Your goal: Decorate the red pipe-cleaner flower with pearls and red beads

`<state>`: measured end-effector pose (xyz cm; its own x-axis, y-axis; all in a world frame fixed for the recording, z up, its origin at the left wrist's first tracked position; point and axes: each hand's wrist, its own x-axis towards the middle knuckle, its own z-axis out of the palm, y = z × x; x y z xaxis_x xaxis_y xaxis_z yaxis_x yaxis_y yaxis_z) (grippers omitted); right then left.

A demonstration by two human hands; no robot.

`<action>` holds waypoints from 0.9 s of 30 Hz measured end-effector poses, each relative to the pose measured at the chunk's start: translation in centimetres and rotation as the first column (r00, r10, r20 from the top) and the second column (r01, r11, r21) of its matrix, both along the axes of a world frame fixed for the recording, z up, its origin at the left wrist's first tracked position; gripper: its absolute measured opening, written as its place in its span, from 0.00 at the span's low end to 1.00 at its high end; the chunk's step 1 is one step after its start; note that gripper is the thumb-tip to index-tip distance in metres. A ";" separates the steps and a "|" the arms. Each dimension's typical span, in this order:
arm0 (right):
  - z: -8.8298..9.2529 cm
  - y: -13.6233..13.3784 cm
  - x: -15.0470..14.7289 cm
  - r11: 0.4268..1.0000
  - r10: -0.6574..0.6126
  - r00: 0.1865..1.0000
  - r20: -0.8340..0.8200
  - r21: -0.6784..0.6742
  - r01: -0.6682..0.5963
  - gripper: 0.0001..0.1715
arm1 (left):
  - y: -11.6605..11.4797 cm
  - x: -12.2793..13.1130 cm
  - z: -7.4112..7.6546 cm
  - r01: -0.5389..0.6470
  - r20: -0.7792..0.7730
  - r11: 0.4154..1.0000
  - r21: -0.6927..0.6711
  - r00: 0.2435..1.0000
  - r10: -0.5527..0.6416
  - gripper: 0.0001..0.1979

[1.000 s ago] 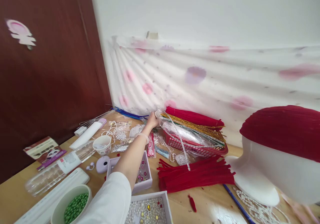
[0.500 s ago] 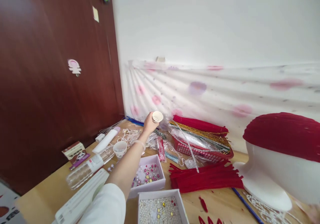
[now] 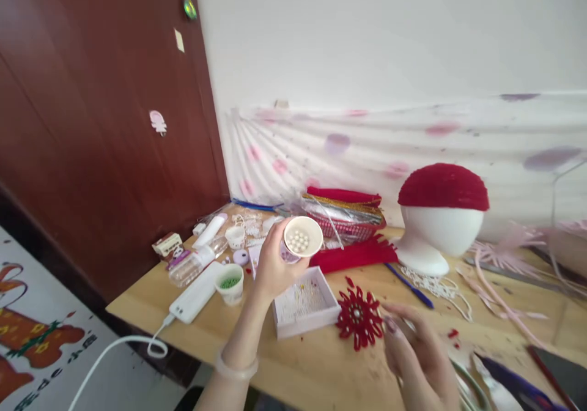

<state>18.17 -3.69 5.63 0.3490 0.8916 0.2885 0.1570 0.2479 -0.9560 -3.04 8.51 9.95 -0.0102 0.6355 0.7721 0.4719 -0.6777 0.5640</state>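
Note:
My left hand [image 3: 273,267] is wrapped round a paper cup [image 3: 314,232], which tilts toward me and shows white pearl beads [image 3: 298,242] at its bottom. My right hand [image 3: 415,353], somewhat blurred, pinches the edge of a red looped flower [image 3: 367,331] with a pearl in its middle. Below the cup sits a white box [image 3: 287,331] of small beads. To the left of it stands another cup [image 3: 233,295] holding green beads.
A white foam head [image 3: 440,233] wears a red cap [image 3: 444,188]. Red strips [image 3: 353,255] lie before a red basket [image 3: 353,230]. A white power strip [image 3: 195,292] is at left; a blue pen [image 3: 410,285], scissors [image 3: 518,380] and a phone [image 3: 559,368] are at right.
My left hand has drawn the cup back from the far side of the table toward me. My right hand with the red flower has come into view, and the view has shifted.

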 end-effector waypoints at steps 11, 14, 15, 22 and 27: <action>2.9 -0.9 -6.5 0.893 0.443 0.893 0.077 -0.124 -0.432 0.10 | -12.9 -1.7 -4.5 0.158 -0.003 0.963 -0.220 0.987 -0.163 0.37; 2.8 -0.6 -6.2 0.908 0.398 0.917 0.016 -0.151 -0.391 0.10 | -12.8 -2.0 -5.8 0.099 -0.012 0.943 -0.319 0.994 -0.108 0.42; 3.0 -0.4 -6.0 0.912 0.380 0.925 -0.013 -0.161 -0.377 0.10 | -12.7 -2.0 -6.3 0.087 -0.003 0.933 -0.349 0.996 -0.094 0.42; 5.4 -1.1 -4.5 0.976 -0.051 0.995 -0.089 -0.216 0.031 0.12 | -12.2 -3.3 -8.4 0.034 0.026 0.914 -0.405 0.999 -0.025 0.40; 3.8 -2.1 -3.5 0.934 -0.073 0.997 -0.015 -0.351 0.063 0.19 | -11.9 -4.4 -8.5 -0.004 -0.003 0.936 -0.352 1.000 0.003 0.38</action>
<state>14.65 -5.83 9.48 0.4155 0.9083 -0.0480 0.1341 -0.1134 -0.9845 -7.46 -3.38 1.44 -0.0111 0.8668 0.4986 0.4755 -0.4341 0.7652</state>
